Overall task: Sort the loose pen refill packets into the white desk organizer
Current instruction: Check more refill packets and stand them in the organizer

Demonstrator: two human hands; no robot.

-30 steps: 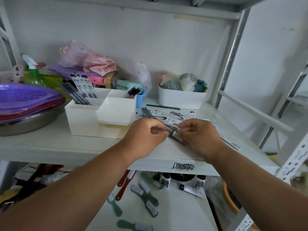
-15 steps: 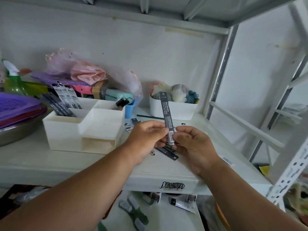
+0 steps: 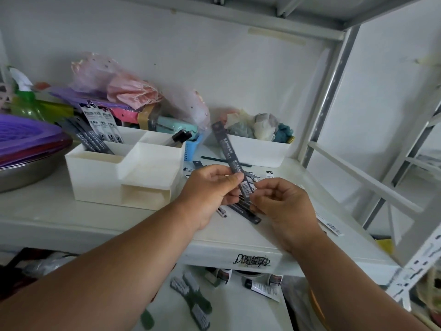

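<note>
Pinching refill packet [image 3: 232, 161] w/ left hand [image 3: 210, 189] + right hand [image 3: 281, 201] | still upright, tilted more left vs 0.5s ago

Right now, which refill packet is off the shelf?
The dark packet pinched upright between both hands, the right one at its lower end. The others lie flat on the shelf or stand in the organizer.

On my feed, a purple plastic basket [image 3: 26, 137] sits in a steel bowl [image 3: 28, 170] at far left, behind it a green spray bottle [image 3: 23, 101]. A white rectangular tub [image 3: 257, 151] of crumpled cloths stands at the back. Green-handled brushes [image 3: 191, 297] lie on the lower shelf [image 3: 238, 314].
</note>
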